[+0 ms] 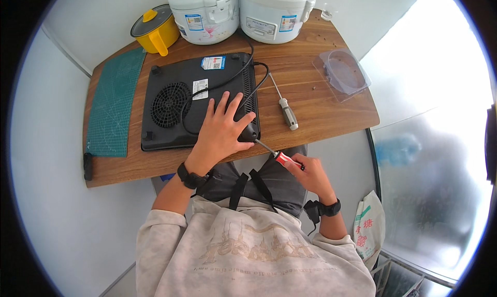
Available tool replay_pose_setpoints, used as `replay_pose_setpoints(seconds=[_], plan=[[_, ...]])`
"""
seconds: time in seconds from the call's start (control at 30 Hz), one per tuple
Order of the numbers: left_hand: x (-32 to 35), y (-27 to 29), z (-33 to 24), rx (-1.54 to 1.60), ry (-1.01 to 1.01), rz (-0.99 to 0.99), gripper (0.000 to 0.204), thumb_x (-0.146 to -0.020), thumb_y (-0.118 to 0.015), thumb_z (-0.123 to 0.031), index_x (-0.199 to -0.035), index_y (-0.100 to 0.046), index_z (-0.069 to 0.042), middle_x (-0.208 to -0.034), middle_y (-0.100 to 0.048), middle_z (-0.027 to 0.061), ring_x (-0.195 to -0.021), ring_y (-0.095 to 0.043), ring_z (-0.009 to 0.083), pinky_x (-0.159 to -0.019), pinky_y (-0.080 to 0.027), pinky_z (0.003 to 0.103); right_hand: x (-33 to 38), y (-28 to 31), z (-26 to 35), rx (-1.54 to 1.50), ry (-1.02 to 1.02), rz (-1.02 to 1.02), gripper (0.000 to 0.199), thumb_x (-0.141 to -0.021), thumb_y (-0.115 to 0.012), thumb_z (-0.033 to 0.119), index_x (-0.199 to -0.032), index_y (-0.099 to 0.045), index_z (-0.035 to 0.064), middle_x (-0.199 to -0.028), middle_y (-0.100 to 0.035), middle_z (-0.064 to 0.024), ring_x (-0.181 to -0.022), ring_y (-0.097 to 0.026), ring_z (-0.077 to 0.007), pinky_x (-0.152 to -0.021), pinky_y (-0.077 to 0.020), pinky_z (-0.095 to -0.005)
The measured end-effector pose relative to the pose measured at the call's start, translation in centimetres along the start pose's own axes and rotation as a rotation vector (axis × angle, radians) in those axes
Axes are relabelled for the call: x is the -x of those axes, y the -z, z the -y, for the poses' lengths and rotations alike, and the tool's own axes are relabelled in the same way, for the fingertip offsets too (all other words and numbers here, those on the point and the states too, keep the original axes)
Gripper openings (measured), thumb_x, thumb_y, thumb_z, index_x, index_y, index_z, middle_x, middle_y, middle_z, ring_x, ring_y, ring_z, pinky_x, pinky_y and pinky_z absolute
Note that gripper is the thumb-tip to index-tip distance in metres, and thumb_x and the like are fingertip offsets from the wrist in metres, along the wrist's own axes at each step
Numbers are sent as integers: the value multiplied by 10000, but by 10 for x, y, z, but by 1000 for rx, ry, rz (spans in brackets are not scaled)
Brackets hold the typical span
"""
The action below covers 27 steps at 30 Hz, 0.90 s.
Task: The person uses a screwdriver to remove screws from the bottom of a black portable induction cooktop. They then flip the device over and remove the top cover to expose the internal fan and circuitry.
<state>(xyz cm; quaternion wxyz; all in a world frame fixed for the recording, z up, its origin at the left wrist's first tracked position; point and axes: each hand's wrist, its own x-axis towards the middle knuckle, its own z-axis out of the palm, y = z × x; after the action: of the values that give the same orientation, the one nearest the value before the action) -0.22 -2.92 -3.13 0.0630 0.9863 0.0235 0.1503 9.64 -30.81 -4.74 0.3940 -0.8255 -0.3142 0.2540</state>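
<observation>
From the head camera, our left hand (221, 128) lies open and flat on the upturned black cooktop (199, 100). Our right hand (309, 174) grips the red screwdriver (279, 156) at its near corner. We'd best keep it straight and pressed in. The wooden table (321, 108) stands between white walls.

white labels on cooker underside (201, 87), clear blister pack (341, 73)

Two rice cookers (240, 9); yellow pot (154, 30); green mat (115, 105)
</observation>
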Motion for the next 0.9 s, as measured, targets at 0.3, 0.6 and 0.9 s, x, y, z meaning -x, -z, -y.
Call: replay_pose_setpoints(seconds=[0.3,0.6,0.9], plan=[[0,1,0,-3,-11,-8,671,-674,-925,-459,-1253,-689,-214,-1570,-435,154,-1458,-403,441,-1145,-373,670,1,0,4,-39,-50,-21,343,-1000,-708,338,-987,-728,-5,-681,-624,-163,-559,-550,-254,-564,-461,-365],[4,-6,1,18,-27,-30,669,-697,-915,-457,-1266,-647,-227,-1584,-416,151,-1470,-379,444,-1185,-330,656,3,11,-1,3,-50,19,318,-992,-711,311,-984,-716,-7,-664,-595,-116,-572,-545,-197,-563,-454,-342],[3,-6,-1,-5,-10,-7,678,-718,-898,-478,-1291,-623,-242,-1575,-403,150,-1482,-356,438,-1193,-305,672,24,51,-13,135,-49,-140,282,-934,-763,257,-988,-699,-13,-737,-632,-182,-625,-568,-303,-627,-486,-365]])
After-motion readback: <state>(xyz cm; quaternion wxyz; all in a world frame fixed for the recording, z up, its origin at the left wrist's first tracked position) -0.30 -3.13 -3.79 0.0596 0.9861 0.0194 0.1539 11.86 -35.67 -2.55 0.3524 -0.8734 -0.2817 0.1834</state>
